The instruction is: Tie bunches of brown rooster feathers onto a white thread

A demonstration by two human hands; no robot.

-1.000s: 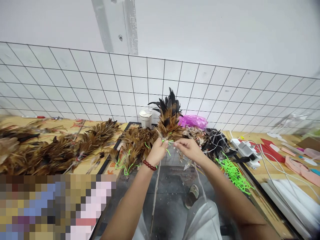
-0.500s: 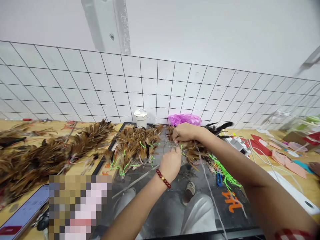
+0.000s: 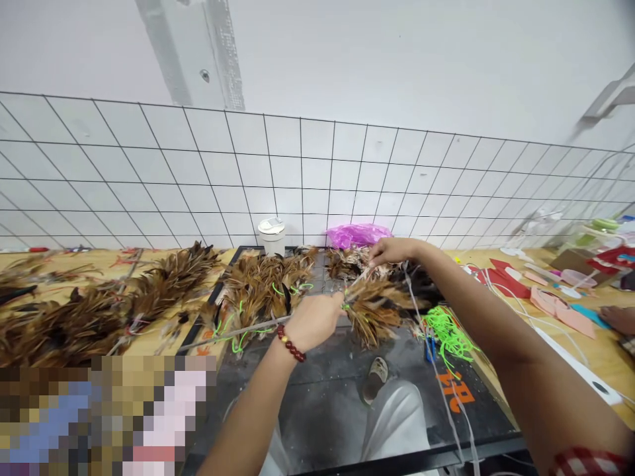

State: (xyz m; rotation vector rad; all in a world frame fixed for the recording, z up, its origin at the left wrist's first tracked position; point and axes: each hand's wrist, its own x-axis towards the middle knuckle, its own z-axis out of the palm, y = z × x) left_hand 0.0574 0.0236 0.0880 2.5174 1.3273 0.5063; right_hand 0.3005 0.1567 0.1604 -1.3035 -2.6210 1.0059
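My left hand is closed around a thin stick that lies level and runs off to the left; a bunch of brown feathers is bound to its right end. A dark bead bracelet sits on that wrist. My right hand is farther back, over a loose pile of feathers, pinching something thin, perhaps a feather or string, that leads down to the bunch. A pale string hangs below my right arm.
Brown feather bundles with green ties lie on the dark mat. Long feather dusters cover the wooden table at left. A white cup and pink bag stand by the grid wall. Green cords lie to the right.
The feather bunch, upright a second ago, has been turned to lie level with the stick pointing left. My right hand moved back to the feather pile; my left hand dropped lower.
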